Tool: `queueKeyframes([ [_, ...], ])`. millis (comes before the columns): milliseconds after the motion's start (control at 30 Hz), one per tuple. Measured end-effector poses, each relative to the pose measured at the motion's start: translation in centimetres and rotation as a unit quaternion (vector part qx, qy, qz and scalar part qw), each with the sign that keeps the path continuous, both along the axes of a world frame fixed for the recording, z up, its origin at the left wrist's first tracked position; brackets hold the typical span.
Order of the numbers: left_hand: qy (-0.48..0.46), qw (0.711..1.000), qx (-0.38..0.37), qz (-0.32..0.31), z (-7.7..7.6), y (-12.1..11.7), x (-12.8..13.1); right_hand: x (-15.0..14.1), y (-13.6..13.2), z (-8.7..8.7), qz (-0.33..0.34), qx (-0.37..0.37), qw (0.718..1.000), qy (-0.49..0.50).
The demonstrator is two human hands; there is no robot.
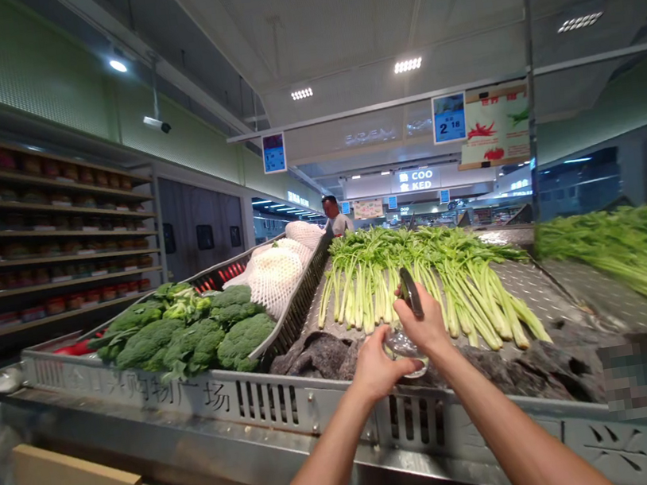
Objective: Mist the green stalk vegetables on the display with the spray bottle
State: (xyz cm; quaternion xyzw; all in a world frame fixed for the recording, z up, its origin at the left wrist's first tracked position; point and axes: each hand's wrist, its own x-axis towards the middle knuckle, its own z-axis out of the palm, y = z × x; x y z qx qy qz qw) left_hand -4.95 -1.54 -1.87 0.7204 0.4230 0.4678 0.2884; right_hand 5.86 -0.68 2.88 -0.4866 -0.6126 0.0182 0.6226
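A clear spray bottle [403, 346] with a dark head is held between both hands, in front of the celery. My right hand [425, 323] is closed around its upper part, just under the dark head. Lower down, my left hand [378, 365] grips the clear body with thumb and fingers. Much of the bottle is hidden by the hands. Behind them, bunches of celery [366, 285] lie fanned out on a studded metal surface [521, 279]. Dark crumpled cloth [321, 355] runs along the front edge beneath the hands.
Broccoli [192, 337] fills a grey crate [138, 381] at the left, with net-wrapped produce [280, 277] behind it. A mirror [609, 178] stands at the right. Price signs [449, 119] hang overhead. A person [336, 215] is in the background. Stocked shelves [46, 241] line the left wall.
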Motion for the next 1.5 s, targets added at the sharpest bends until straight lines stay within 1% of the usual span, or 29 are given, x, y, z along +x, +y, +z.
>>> queueKeyframes([
  [100, 0.000, 1.000, 0.024, 0.006, 0.7, 0.1, -0.3, -0.3, 0.3, 0.7, -0.008, 0.012, 1.000, 0.006],
  [167, 0.001, 1.000, 0.026, 0.006, 0.8, 0.0, -0.5, -0.5, 0.4, 0.9, -0.009, 0.004, 1.000, -0.008],
  [300, 0.006, 1.000, 0.025, 0.007, 0.3, -0.3, -0.9, -0.9, 0.6, 0.5, -0.012, -0.012, 1.000, -0.024],
  [433, 0.008, 1.000, 0.028, 0.010, -0.2, -0.5, -1.3, -1.3, 0.6, -0.1, 0.008, -0.016, 1.000, -0.019],
  [567, 0.010, 0.999, 0.031, 0.017, -0.2, -0.9, -1.6, -1.6, 0.2, -0.1, 0.023, -0.016, 0.999, -0.021],
  [700, 0.012, 0.999, 0.026, 0.039, -0.1, -1.7, -1.9, -2.0, -0.6, 0.0, 0.030, -0.012, 0.999, -0.026],
  [833, 0.023, 0.998, 0.017, 0.050, -0.3, -2.5, -2.1, -2.3, -1.1, -0.2, 0.030, -0.017, 0.999, -0.039],
  [967, 0.032, 0.998, 0.002, 0.056, -0.7, -3.0, -2.1, -2.5, -1.2, -0.7, 0.028, -0.040, 0.996, -0.073],
  [1067, 0.025, 0.998, -0.005, 0.051, -0.7, -3.1, -1.9, -2.4, -1.0, -0.9, 0.021, -0.054, 0.996, -0.071],
  [1300, 0.041, 0.997, -0.014, 0.065, -0.4, -3.0, -1.3, -1.7, -1.1, -0.9, 0.034, -0.038, 0.997, -0.049],
  [1500, 0.078, 0.995, -0.013, 0.058, -0.3, -3.1, -0.8, -0.9, -1.7, -0.7, 0.039, -0.038, 0.998, -0.035],
])
